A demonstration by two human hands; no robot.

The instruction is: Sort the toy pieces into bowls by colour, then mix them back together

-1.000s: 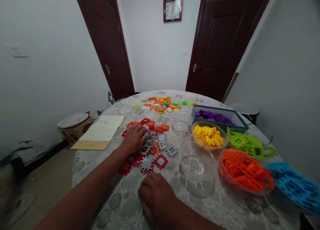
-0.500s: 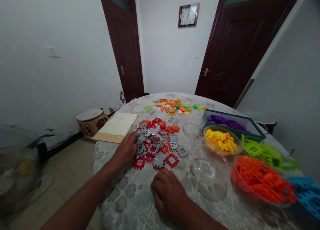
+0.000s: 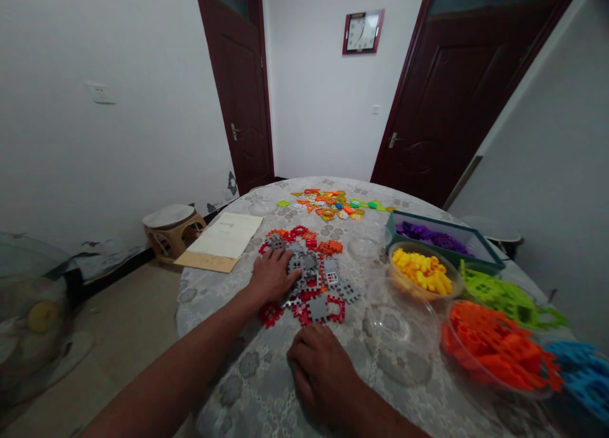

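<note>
My left hand [image 3: 276, 275] lies palm down on the left side of a pile of interlocking toy building pieces [image 3: 304, 260], its fingers stretched out and apart. Those pieces are mostly grey and red, flat, with notched edges. A red piece [image 3: 270, 314] sits just below that hand. Close to the pile's near edge, my right hand [image 3: 323, 368] rests on the tablecloth with its fingers curled closed. No piece shows in it. A grey square piece [image 3: 317, 308] and a red frame piece [image 3: 337, 308] lie just beyond its knuckles.
Clear plastic lids [image 3: 399, 330] lie right of the pile. Farther right stand tubs of yellow pieces [image 3: 423, 273] and orange pieces [image 3: 499, 349], lime and blue pieces, and a green box [image 3: 490, 251] holding purple ones. A notebook [image 3: 223, 235] lies left; mixed pieces [image 3: 328, 205] lie far back.
My left hand has moved right and onto the pile, with its fingers spreading. Grey and red pieces at the near edge have shifted right. My right hand has stayed in place.
</note>
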